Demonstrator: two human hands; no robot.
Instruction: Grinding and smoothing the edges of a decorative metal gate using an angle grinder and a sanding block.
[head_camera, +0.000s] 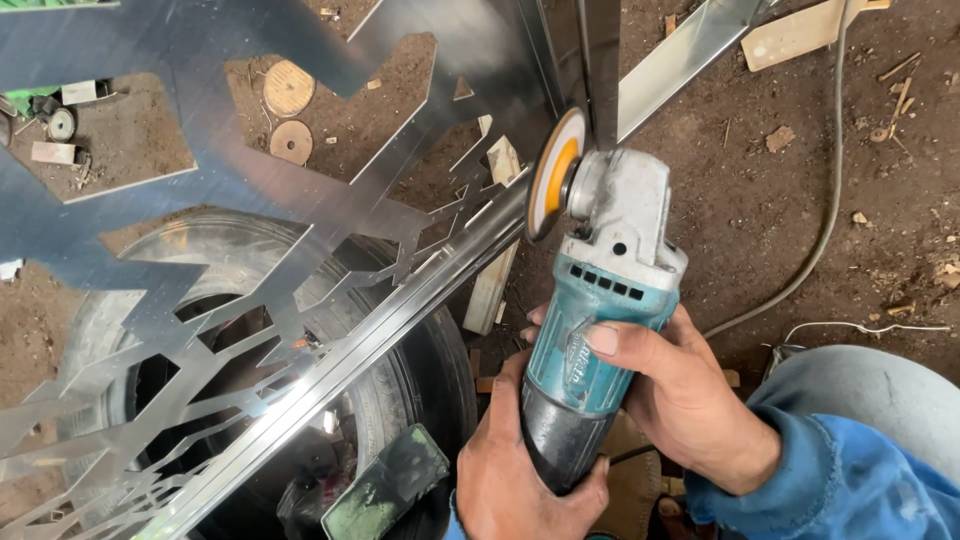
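Observation:
Both my hands hold a teal and grey angle grinder (600, 300). My left hand (525, 475) wraps the dark rear handle from below. My right hand (680, 390) grips the teal body from the right, thumb across its top. The grinder's yellow-centred disc (553, 172) stands on edge against the shiny metal bar (400, 300) that borders a cut-out stainless steel panel (200, 200). The panel lies tilted over a car tyre (420, 390).
Dirt floor all around. A grey cable (826, 200) curves at the right. Wooden scraps (795, 32) and round discs (288, 88) lie on the ground at the top. A dark green welding mask (385, 485) rests by the tyre. My knee in blue-grey fabric (880, 400) is at lower right.

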